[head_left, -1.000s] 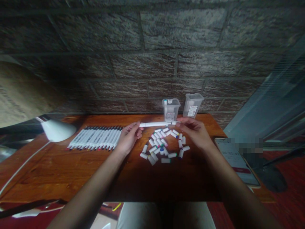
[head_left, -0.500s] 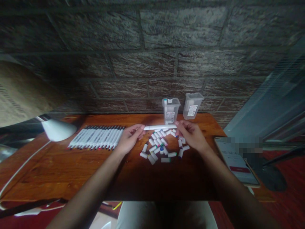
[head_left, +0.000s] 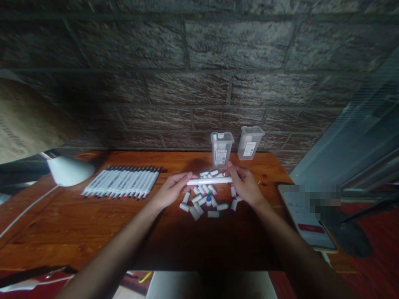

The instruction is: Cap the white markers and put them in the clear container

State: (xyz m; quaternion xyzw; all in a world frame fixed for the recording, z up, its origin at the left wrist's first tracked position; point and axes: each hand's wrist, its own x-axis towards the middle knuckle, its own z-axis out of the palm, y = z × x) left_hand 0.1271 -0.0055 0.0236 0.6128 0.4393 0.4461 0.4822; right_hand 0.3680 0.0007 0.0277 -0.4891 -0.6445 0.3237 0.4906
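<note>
Pinching one end each, the left hand (head_left: 173,190) and the right hand (head_left: 245,185) hold a white marker (head_left: 209,181) nearly level between them, across the loose caps (head_left: 202,201) on the wooden table (head_left: 62,224), and from here I can't tell whether it clears them. To do this well, I'd keep both grips light and in one straight line, with push or pull along the marker rather than sideways, and the wrists high enough not to scatter the caps.

The table (head_left: 56,224) is glossy, grained wood, the wall (head_left: 187,87) rough and stone-like. The 2 tubs (head_left: 251,140) look like smooth, cloudy plastic; the pen (head_left: 208,181) and caps (head_left: 213,214), smooth, opaque plastic.
</note>
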